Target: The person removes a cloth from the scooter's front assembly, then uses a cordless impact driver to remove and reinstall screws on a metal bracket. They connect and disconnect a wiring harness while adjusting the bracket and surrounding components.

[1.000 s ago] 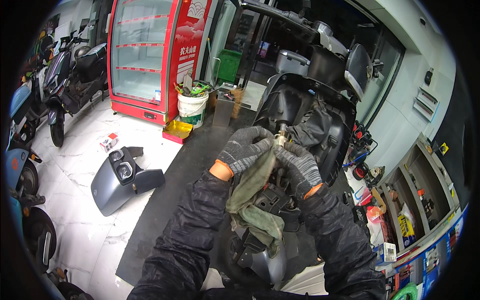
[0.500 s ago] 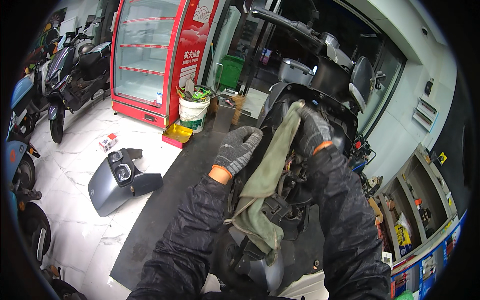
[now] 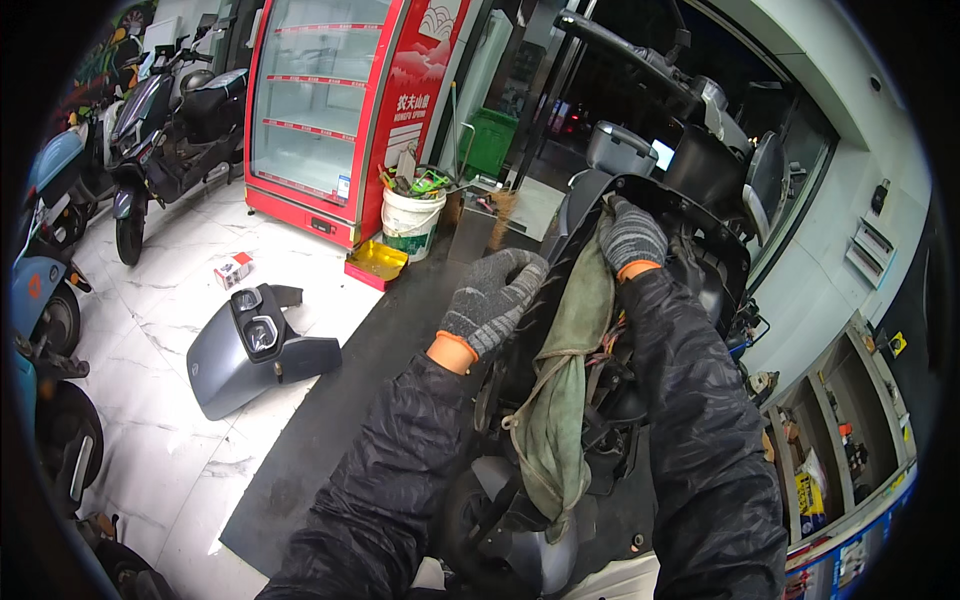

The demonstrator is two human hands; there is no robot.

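Observation:
A partly stripped scooter (image 3: 600, 400) stands in front of me, its inner wiring and dark frame parts exposed. Grey knitted gloves with orange cuffs cover both hands. My right hand (image 3: 634, 236) is closed around the top end of a long green cloth (image 3: 570, 345), up by the scooter's front shell. From there the cloth hangs down over the exposed parts, its lower end bunched and twisted. My left hand (image 3: 492, 305) is curled at the left edge of the black front shell (image 3: 566, 240), thumb and fingers drawn together; whatever is between them is hidden.
A detached grey headlight cover (image 3: 255, 355) lies on the white tiles beside a black mat (image 3: 330, 430). Behind stand a red display fridge (image 3: 400, 120), a white bucket (image 3: 411, 222) of tools and a yellow-lined box (image 3: 377, 264). Parked scooters (image 3: 165, 140) line the left; shelves (image 3: 840, 420) stand right.
My right hand has carried the cloth's top end up against the front shell, and the cloth now hangs straighter. My left hand remains by the shell's left edge. The whole view has shifted slightly.

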